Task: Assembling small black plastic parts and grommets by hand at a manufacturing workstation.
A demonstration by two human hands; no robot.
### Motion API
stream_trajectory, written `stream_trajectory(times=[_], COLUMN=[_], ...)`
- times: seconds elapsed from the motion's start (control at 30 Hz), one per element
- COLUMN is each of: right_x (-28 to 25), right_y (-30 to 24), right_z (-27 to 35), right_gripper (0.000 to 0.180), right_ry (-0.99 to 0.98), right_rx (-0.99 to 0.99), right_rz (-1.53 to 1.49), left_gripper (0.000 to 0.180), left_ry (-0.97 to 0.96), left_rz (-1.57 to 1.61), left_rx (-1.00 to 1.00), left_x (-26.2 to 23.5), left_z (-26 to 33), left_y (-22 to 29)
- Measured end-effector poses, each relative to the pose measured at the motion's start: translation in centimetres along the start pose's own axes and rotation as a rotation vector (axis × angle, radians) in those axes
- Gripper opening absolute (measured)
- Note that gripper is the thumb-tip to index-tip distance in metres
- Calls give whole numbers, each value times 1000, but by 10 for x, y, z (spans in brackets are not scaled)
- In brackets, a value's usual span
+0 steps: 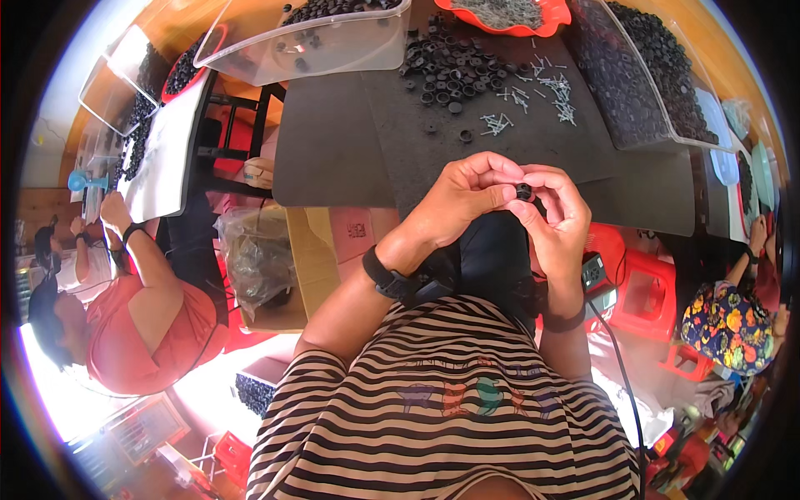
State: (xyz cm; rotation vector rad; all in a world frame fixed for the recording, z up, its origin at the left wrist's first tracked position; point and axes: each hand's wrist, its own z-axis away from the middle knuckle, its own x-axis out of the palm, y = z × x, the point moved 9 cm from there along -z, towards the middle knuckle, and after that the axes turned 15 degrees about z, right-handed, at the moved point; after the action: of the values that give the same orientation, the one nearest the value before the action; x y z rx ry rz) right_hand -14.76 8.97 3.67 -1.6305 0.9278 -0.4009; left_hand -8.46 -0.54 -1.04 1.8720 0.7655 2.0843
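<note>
Close in front of my body, at the near edge of the dark table (333, 142), I hold a small black round plastic part (523, 192) between both hands. My left hand (467, 193) pinches it from the left, thumb tip against it. Curled around its right side are the fingers and thumb of my right hand (557, 215). My fingers cover much of the part. Beyond my hands lies a heap of black ring-shaped plastic caps (454, 71), with a few strays nearer me. Right of the heap, loose silver screws (560, 98) are scattered in small groups.
At the back are a clear bin (333, 52) with black parts and an orange-red tray (560, 15) of screws. Another clear bin (658, 108) stands at right. A cardboard box (312, 250) is below the table at left. People sit at tables on both sides.
</note>
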Motion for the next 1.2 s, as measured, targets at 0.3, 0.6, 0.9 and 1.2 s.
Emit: stream_trajectory(times=[0.3,0.6,0.9,1.2], right_x=[-3,-5,-4,-4], right_y=[-4,-2,-3,-3], right_z=[-3,-4,-3,-2], right_gripper=[22,23,21,21], right_ry=[-55,-111,-122,-141], right_rx=[-30,6,-19,-15], right_rz=[27,59,66,51], left_gripper=[17,21,23,22], left_ry=[-14,-23,6,36], left_rz=[-16,-92,-139,-169], left_rx=[-15,-11,-46,-59], left_x=[0,1,-2,-1], left_z=[1,1,0,1], left_y=[-1,-3,-5,-5])
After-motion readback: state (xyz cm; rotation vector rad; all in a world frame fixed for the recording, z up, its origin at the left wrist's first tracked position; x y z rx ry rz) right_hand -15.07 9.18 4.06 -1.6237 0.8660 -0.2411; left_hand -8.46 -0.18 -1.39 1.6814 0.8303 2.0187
